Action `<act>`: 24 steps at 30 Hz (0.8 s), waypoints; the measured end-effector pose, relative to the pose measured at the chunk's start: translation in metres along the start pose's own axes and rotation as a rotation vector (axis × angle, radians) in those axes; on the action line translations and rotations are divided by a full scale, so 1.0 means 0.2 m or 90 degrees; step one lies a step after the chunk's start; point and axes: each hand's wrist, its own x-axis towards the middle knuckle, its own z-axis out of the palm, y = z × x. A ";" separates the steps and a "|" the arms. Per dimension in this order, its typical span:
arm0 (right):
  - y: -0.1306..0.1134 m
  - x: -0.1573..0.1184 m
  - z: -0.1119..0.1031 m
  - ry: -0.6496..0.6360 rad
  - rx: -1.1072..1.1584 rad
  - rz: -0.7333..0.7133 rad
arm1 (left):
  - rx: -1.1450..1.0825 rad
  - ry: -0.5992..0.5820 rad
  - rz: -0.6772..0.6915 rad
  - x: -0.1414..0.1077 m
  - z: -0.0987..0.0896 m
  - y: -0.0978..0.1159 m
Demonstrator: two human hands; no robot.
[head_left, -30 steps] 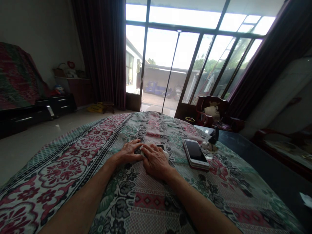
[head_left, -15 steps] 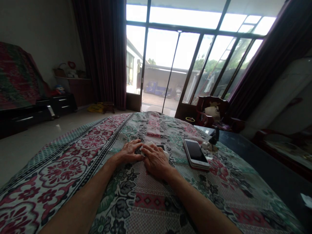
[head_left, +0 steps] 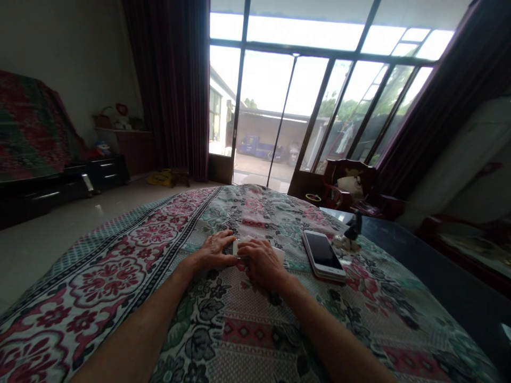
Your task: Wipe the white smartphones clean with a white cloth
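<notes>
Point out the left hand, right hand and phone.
Left hand [head_left: 215, 252], head view, back of the hand.
Right hand [head_left: 261, 261], head view, back of the hand.
Smartphone [head_left: 322, 252], head view, dark screen.

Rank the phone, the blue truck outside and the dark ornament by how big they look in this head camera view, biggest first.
1. Phone
2. Blue truck
3. Dark ornament

This is apparent size only: the truck is far outside, so it is surely the largest in reality.
</notes>
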 end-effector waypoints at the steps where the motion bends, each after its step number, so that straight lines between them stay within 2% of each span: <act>1: 0.01 -0.01 -0.01 0.004 -0.003 0.006 | -0.004 0.000 0.000 0.00 0.00 0.00; 6: 0.02 -0.05 -0.02 0.046 -0.033 0.034 | -0.017 -0.002 -0.002 0.00 0.00 0.00; 10: -0.03 -0.07 -0.01 0.081 -0.059 0.132 | -0.003 0.002 0.008 0.00 0.00 0.00; 12: -0.06 -0.08 0.00 0.071 -0.077 0.161 | 0.010 0.000 0.000 0.00 0.00 0.00; 17: -0.06 -0.08 0.01 0.028 -0.087 0.119 | 0.026 -0.003 -0.006 0.00 0.00 0.01; 24: -0.04 -0.05 0.06 0.054 -0.058 0.066 | 0.018 -0.001 -0.008 0.00 0.01 0.01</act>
